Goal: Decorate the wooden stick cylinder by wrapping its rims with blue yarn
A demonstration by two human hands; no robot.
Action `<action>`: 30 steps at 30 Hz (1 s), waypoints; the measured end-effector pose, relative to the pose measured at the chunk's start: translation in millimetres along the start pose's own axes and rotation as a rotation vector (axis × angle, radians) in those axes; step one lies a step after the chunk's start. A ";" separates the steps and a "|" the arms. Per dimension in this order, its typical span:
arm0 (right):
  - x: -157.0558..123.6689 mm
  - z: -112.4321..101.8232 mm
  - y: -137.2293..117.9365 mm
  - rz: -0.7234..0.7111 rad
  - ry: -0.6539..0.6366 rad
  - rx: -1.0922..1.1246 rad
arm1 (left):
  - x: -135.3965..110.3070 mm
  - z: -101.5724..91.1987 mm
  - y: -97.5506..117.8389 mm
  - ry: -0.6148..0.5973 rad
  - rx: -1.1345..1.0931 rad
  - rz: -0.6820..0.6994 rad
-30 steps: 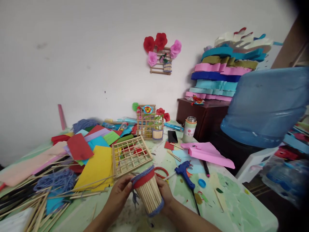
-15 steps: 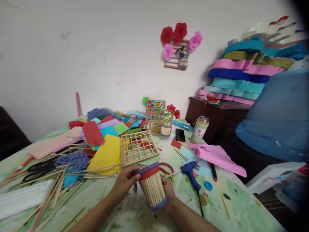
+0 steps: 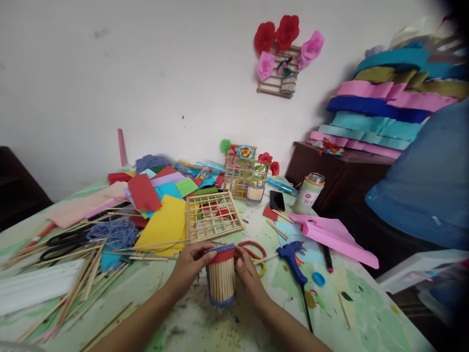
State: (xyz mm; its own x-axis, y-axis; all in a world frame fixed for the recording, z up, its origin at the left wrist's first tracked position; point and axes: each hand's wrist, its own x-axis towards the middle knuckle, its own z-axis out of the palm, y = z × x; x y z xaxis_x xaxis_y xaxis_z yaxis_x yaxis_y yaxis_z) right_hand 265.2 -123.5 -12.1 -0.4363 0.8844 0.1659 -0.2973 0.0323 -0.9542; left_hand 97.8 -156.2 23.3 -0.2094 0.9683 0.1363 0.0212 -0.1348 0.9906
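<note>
A small stick basket stands almost upright over the near part of the table, its wooden sticks lined up side by side. Blue yarn trims its top and bottom edges, and a red band runs below the upper yarn. My left hand pinches its upper left rim, thumb in front. At the upper right side, my right hand holds the rim with bent fingers, whose tips are partly hidden behind it. Just beyond the basket lie red-and-yellow-handled scissors and a wooden stick lattice.
Right of my hands lies a blue glue gun with its cord, near a blue lid. Loose sticks, blue yarn and coloured sheets cover the left. Behind stand a flower-decorated lattice and a jar.
The basket has turned from tilted to nearly upright and shifted slightly left. My right hand has moved from its lower side up to the rim. The camera view has shifted a little.
</note>
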 end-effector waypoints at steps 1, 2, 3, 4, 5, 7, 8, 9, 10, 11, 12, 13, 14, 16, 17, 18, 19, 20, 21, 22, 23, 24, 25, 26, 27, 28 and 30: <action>0.2 -2.2 1.1 -0.015 -0.032 -0.038 | -0.4 0.4 1.0 -0.015 0.034 0.011; 0.6 -3.6 2.6 -0.021 -0.062 -0.058 | -1.0 1.0 1.5 -0.035 0.065 0.024; 1.3 -4.3 4.5 -0.026 -0.083 -0.067 | -1.7 1.9 1.4 -0.055 0.091 0.037; 2.2 -4.3 6.5 -0.033 -0.087 -0.076 | -2.5 3.0 0.8 -0.074 0.110 0.049; 3.3 -3.8 8.6 -0.038 -0.082 -0.086 | -3.4 4.3 -0.2 -0.094 0.124 0.059; 5.2 -2.5 10.9 -0.045 -0.059 -0.123 | -5.6 6.9 -2.6 -0.112 0.141 0.076; 5.3 -2.1 10.5 -0.045 -0.049 -0.164 | -6.7 8.0 -3.9 -0.107 0.149 0.086; 4.5 -2.3 8.5 -0.040 -0.045 -0.233 | -7.8 8.9 -5.1 -0.096 0.163 0.100; 2.3 -3.1 4.9 -0.035 -0.044 -0.329 | -8.7 9.4 -6.3 -0.085 0.186 0.120; -1.2 -4.9 0.0 -0.036 -0.039 -0.445 | -9.4 9.5 -7.4 -0.077 0.217 0.145; -5.9 -7.9 -6.0 -0.043 -0.040 -0.577 | -9.9 9.3 -8.5 -0.073 0.255 0.174; -11.7 -12.3 -12.5 -0.071 -0.027 -0.710 | -10.2 8.8 -9.5 -0.075 0.294 0.202; -18.0 -18.2 -18.8 -0.124 0.005 -0.828 | -10.3 8.0 -10.5 -0.080 0.335 0.229; -30.5 -34.6 -28.9 -0.234 0.115 -1.064 | -10.0 6.0 -12.0 -0.096 0.416 0.280; -35.8 -44.8 -32.2 -0.265 0.199 -1.176 | -9.9 5.1 -12.5 -0.105 0.458 0.306; -40.2 -55.9 -34.5 -0.275 0.287 -1.280 | -9.7 4.3 -12.9 -0.120 0.493 0.333; -43.4 -67.3 -35.9 -0.258 0.369 -1.375 | -9.4 3.7 -13.1 -0.130 0.518 0.348; -45.4 -78.5 -36.7 -0.223 0.437 -1.459 | -9.1 3.3 -13.3 -0.127 0.530 0.350; -46.3 -88.8 -37.3 -0.175 0.484 -1.534 | -8.7 3.1 -13.5 -0.125 0.537 0.342; -46.2 -97.9 -37.9 -0.120 0.511 -1.600 | -8.0 3.0 -13.8 -0.117 0.534 0.323; -45.2 -105.3 -38.5 -0.061 0.524 -1.651 | -6.9 2.9 -14.3 -0.107 0.524 0.296; -43.5 -110.9 -39.2 -0.005 0.516 -1.688 | -5.3 2.7 -15.2 -0.097 0.506 0.262; -41.2 -114.8 -39.8 0.044 0.495 -1.713 | -3.3 2.5 -16.4 -0.084 0.479 0.222; -38.5 -117.2 -40.3 0.083 0.468 -1.728 | -0.7 2.0 -18.0 -0.064 0.441 0.183; -35.5 -118.6 -40.7 0.112 0.442 -1.737 | 2.2 1.3 -19.9 -0.044 0.389 0.146; -32.6 -119.4 -41.0 0.134 0.426 -1.741 | 5.3 0.4 -22.1 -0.029 0.327 0.113; -27.1 -121.6 -41.1 0.156 0.435 -1.728 | 11.0 -1.6 -26.4 -0.022 0.213 0.062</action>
State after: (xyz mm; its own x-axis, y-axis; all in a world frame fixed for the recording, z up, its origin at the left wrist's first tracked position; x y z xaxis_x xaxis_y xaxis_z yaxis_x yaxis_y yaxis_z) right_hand 392.4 -92.1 -7.6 -0.0525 0.9642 0.2598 0.9838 0.0945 -0.1521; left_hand 93.4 -142.3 -1.4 -0.1801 0.9642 0.1944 0.2402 -0.1485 0.9593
